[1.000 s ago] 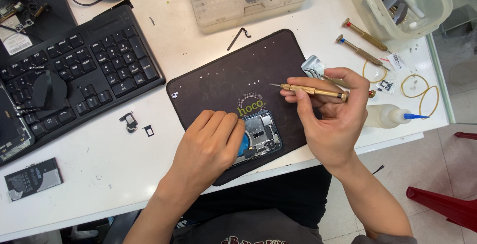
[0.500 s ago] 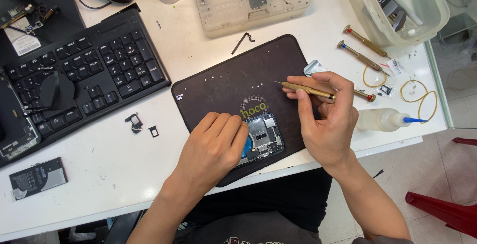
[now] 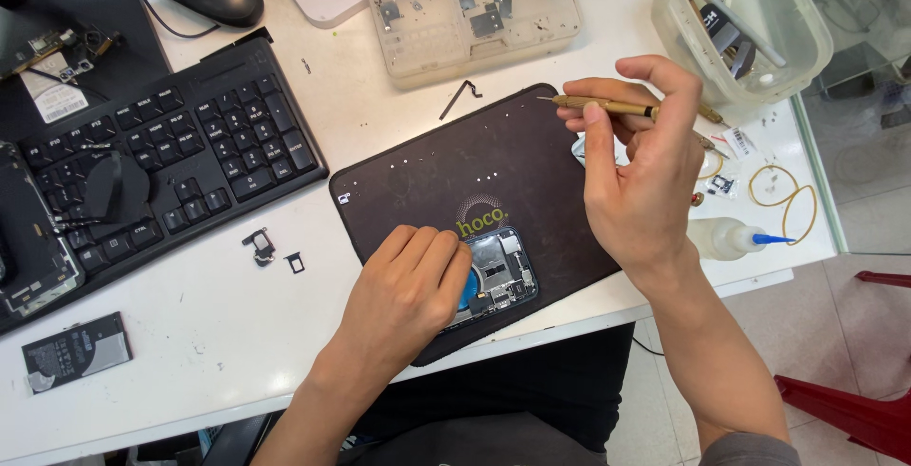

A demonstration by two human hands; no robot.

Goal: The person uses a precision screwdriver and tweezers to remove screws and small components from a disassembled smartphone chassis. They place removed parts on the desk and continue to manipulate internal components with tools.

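- Head view: the left hand (image 3: 410, 281) lies flat, fingers closed together, pressing the opened phone (image 3: 493, 274) onto the dark work mat (image 3: 455, 158) near the front edge of the white surface (image 3: 190, 333).
- The right hand (image 3: 638, 158) is curled around a brass screwdriver (image 3: 607, 105), raised above the mat's far corner, tip pointing left.
- Judgement: keep the phone pinned flat and bring the tip down vertically, avoiding the loose screws on the mat.
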